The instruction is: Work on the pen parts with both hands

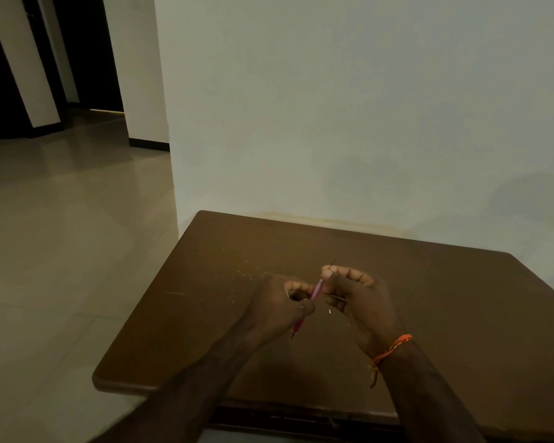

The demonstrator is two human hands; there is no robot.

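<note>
Two hands over the tabletop: one left hand (282,302), one right hand (355,298), both with fingers curled. Between them, one slim pink plastic mechanical pencil (315,290), just the one. One thin dark lead (332,264) pokes up past the right thumb. One orange braided thread wristband (392,348) on the right wrist, none on the left. One brown rectangular wooden table (445,314) under it all. On its surface, one tiny white fleck (329,312) just below the hands, and a scatter of pale crumbs (247,273) to the left, too small and too many to count. One pale wall (333,107) behind the table.
</note>
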